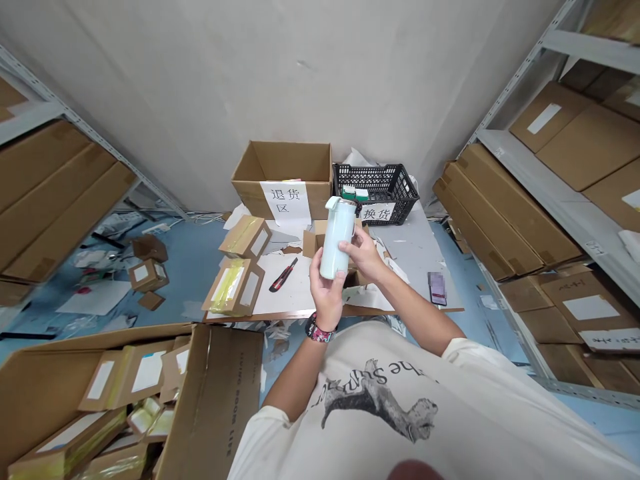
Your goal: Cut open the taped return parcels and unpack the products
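A pale blue insulated bottle (pixel 336 237) with a lid and a dark strap loop at its top is held up over the table, slightly tilted. My left hand (pixel 327 287) is closed around its lower end, with a watch on the wrist. My right hand (pixel 365 253) grips its right side, thumb across the front. Behind and below the bottle stands an opened small cardboard box (pixel 311 244), mostly hidden by the bottle and hands. A red and black box cutter (pixel 283 275) lies on the table to the left of my left hand.
Two taped parcels (pixel 235 287) sit at the table's left edge. At the back stand a labelled cardboard carton (pixel 250 193) and a black plastic crate (pixel 407 193). A phone (pixel 437 289) lies at right. A big carton (pixel 225 393) of parcels stands front left; loaded shelves (pixel 525 160) flank the table.
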`<action>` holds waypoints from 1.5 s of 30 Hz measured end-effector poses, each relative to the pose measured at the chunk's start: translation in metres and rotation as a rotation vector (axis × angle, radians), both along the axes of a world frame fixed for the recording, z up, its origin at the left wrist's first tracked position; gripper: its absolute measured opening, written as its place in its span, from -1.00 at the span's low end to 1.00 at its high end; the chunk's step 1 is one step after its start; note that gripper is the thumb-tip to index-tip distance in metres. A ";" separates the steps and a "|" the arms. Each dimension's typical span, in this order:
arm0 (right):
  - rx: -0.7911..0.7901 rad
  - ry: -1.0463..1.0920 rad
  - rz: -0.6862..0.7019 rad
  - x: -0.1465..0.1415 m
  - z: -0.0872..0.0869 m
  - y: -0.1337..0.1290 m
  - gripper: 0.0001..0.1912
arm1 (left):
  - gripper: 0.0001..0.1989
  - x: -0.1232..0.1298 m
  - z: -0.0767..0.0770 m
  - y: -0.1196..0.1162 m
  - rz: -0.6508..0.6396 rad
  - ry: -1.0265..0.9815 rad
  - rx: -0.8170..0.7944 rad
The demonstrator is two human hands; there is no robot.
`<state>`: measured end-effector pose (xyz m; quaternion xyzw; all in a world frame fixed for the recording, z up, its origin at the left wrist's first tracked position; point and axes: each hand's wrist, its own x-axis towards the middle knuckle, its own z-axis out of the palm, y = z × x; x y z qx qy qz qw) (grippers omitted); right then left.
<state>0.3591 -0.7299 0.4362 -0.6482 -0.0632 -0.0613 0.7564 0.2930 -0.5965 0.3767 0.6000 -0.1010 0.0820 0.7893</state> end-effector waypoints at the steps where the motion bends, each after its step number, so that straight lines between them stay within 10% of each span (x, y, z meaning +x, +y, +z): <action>1: 0.015 0.006 0.008 0.000 0.000 -0.001 -0.14 | -0.09 0.000 0.000 -0.001 0.002 0.002 0.001; 5: 0.117 0.029 0.082 -0.003 0.003 -0.005 -0.13 | -0.24 0.000 0.004 -0.004 -0.211 0.162 -0.158; 10: 0.122 0.027 0.025 -0.006 0.006 -0.012 -0.06 | -0.13 0.004 0.007 -0.004 0.033 0.061 -0.062; 13: 0.088 0.045 0.076 -0.008 0.007 -0.019 -0.11 | -0.21 0.005 0.000 -0.003 -0.115 0.142 -0.117; 16: 0.071 0.068 0.164 -0.011 0.005 -0.027 -0.13 | -0.28 0.007 -0.010 -0.004 -0.297 0.273 -0.198; 23: 0.047 0.166 -0.053 -0.025 -0.007 -0.067 0.03 | -0.20 0.002 -0.038 0.004 -0.094 0.043 0.121; 30: -0.107 0.297 0.011 -0.082 -0.022 -0.123 0.20 | -0.35 -0.027 -0.077 0.019 -0.184 -0.010 0.250; 35: -0.241 0.348 -0.087 -0.110 -0.043 -0.123 -0.22 | -0.32 -0.034 -0.098 0.013 -0.304 0.009 0.281; 39: -0.291 0.356 -0.261 -0.113 -0.054 -0.126 -0.40 | -0.33 -0.011 -0.111 0.020 -0.471 0.094 0.247; 45: -0.433 0.241 -0.472 -0.096 -0.047 -0.148 -0.47 | -0.66 0.058 -0.128 0.034 -0.275 0.015 0.722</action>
